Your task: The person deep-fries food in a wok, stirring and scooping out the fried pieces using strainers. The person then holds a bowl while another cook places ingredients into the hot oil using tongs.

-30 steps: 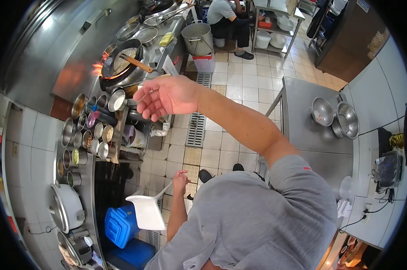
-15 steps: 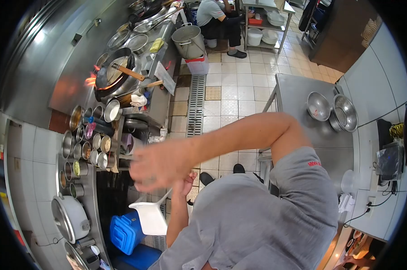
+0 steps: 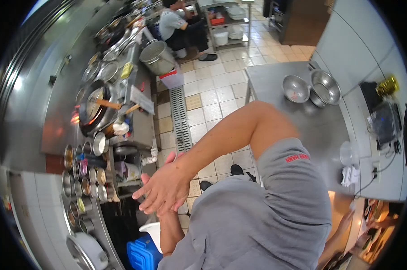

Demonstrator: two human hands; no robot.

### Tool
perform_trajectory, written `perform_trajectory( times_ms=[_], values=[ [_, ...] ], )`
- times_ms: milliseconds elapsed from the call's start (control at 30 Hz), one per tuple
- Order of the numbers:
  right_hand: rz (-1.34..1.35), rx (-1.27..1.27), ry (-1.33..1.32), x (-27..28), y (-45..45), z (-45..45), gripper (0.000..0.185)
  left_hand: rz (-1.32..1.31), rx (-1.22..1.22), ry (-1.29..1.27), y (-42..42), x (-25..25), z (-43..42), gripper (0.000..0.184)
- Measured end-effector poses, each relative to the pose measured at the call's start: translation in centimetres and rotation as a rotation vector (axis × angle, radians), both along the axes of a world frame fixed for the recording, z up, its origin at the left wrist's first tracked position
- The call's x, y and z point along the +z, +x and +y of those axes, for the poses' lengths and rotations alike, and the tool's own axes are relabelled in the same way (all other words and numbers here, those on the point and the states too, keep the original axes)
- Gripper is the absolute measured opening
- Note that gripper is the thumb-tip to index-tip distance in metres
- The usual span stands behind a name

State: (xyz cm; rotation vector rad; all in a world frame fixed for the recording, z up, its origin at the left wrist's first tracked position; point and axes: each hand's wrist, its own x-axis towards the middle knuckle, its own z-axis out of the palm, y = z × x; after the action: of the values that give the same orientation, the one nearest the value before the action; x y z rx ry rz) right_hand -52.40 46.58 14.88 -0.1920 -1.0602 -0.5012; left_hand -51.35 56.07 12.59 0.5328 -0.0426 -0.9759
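Observation:
My right hand [image 3: 165, 186] reaches across my body and lies over my left hand, its fingers stretched out and slightly apart. Beneath it is my left hand [image 3: 171, 157], mostly covered, with pinkish fingertips showing past the upper hand. The two hands touch palm to palm or nearly so; the exact contact is hidden. I see no object in either. Below them are a white plastic chair [image 3: 153, 233] and a blue lidded bin [image 3: 143, 253]. Left of the hands, several small metal seasoning pots [image 3: 85, 185] stand in rows.
A wok [image 3: 93, 110] sits over flame at the left. A steel table [image 3: 275, 72] on the right bears metal bowls [image 3: 296, 89]. A floor drain grate [image 3: 180, 119] runs between. One person [image 3: 174, 27] sits at the back; another person's arm [image 3: 341, 229] shows lower right.
My right hand, blurred before, now rests over my left hand. The left fingers, curled earlier, now look extended. The camera has turned, shifting the table and stove leftward.

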Motion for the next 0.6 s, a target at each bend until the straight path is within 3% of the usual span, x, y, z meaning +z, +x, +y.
perform_trajectory(
  times_ms=[200,267,600],
  values=[
    [-0.343,-0.699,-0.125,-0.9,0.3,-2.3,0.058,0.028,-0.061,0.047,-0.6,0.4,-0.7,0.036],
    [-0.630,-1.241,-1.233,0.1,-1.1,-10.2,0.056,0.040,-0.079,0.064,-0.8,0.4,-0.9,0.037],
    [-0.441,-1.097,-1.282,-0.5,-3.5,-10.0,0.053,0.068,-0.247,0.117,-1.1,0.9,-6.3,0.043]
  ],
)
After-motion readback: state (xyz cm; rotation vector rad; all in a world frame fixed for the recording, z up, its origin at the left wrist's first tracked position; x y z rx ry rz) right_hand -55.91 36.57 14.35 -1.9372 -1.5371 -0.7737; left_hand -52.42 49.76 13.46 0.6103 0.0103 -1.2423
